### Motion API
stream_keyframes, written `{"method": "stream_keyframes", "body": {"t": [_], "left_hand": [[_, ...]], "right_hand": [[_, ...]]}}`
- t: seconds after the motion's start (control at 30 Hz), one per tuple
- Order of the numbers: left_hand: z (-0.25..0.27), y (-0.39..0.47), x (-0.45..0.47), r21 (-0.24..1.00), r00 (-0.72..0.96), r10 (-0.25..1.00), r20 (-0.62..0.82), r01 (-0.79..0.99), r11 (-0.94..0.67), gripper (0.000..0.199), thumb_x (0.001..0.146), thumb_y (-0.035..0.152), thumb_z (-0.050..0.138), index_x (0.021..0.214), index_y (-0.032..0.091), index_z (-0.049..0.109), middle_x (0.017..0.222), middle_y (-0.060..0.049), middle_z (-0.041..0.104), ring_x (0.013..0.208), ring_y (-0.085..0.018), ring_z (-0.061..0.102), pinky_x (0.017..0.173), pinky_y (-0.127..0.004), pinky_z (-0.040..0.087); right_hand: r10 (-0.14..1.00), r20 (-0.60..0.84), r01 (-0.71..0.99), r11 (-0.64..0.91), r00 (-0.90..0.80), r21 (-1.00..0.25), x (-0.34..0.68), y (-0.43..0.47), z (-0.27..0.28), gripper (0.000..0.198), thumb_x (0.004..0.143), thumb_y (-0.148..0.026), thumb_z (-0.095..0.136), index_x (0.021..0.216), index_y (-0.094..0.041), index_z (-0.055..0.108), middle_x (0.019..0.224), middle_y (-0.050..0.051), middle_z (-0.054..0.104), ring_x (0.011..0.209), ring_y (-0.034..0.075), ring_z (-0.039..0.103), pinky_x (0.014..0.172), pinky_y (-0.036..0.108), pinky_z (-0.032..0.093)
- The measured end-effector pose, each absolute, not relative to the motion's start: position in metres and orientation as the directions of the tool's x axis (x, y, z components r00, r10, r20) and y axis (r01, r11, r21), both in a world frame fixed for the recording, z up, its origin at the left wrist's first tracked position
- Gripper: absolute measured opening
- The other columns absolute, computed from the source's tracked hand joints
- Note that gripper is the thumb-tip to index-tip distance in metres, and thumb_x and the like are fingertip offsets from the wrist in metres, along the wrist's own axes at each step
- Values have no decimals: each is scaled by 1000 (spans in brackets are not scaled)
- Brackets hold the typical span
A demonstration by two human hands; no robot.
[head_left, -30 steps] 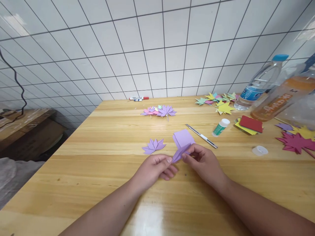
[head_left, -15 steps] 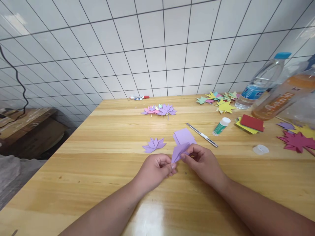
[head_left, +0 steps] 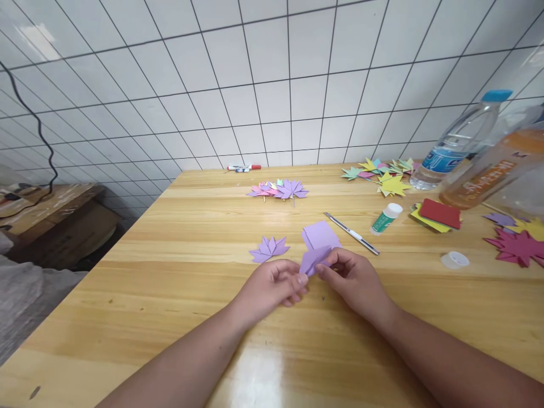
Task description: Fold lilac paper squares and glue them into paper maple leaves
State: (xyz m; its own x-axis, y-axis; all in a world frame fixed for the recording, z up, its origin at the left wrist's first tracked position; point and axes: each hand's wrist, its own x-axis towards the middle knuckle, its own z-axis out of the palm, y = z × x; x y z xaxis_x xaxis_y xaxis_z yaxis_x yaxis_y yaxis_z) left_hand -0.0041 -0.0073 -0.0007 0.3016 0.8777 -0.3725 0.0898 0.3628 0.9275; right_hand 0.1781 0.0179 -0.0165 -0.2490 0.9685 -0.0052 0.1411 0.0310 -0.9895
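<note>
Between my two hands is a small folded piece of purple paper, raised a little above the table. My left hand pinches its lower left corner between thumb and fingers. On the right edge, the thumb and forefinger of my right hand are closed on the same paper. Just behind it lie purple paper squares, partly hidden by the folded piece. A folded purple paper leaf section with several points rests to the left, close behind my left hand.
A utility knife and a glue stick lie right of the squares; a white cap is farther right. Paper leaves, a marker, red and yellow paper, a water bottle and an orange bottle stand farther back.
My hands still hold the folded paper, with only a slight shift of the left fingers along its lower corner. The whole view has moved slightly.
</note>
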Motion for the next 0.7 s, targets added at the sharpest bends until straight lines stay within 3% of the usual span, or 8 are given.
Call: {"method": "stream_keyframes", "body": {"t": [0.2,0.47,0.57,0.7], "left_hand": [[-6,-11,3,947,288,904,-315,157,280,31,73,43,62,70,13,63,65,-5,65,56,-11,56,56,-22,43],[-1,-5,-8,904,348,836,-426,122,410,45,79,55,47,86,14,64,79,-8,70,63,-14,63,59,-24,45],[1,-5,-7,914,316,858,-406,117,389,44,78,56,49,92,16,61,81,-6,68,65,-13,62,59,-24,46],[0,-6,-2,934,306,882,-357,147,327,37,75,49,57,85,13,60,74,-5,65,61,-11,59,56,-21,45]], "right_hand": [[971,2,156,40,-238,-987,177,15,-14,19,70,-29,64,63,-17,51,60,-2,55,55,10,48,50,21,39],[973,-29,97,-6,-229,-995,179,19,-17,20,71,-32,64,64,-17,52,65,-1,58,60,10,51,56,22,40],[973,-26,104,-2,-231,-995,179,20,-18,20,72,-31,64,65,-17,52,65,-1,58,60,10,51,56,22,40],[970,-21,132,12,-241,-991,179,19,-17,19,72,-30,63,65,-16,52,65,-1,58,59,10,50,54,21,39]]}}
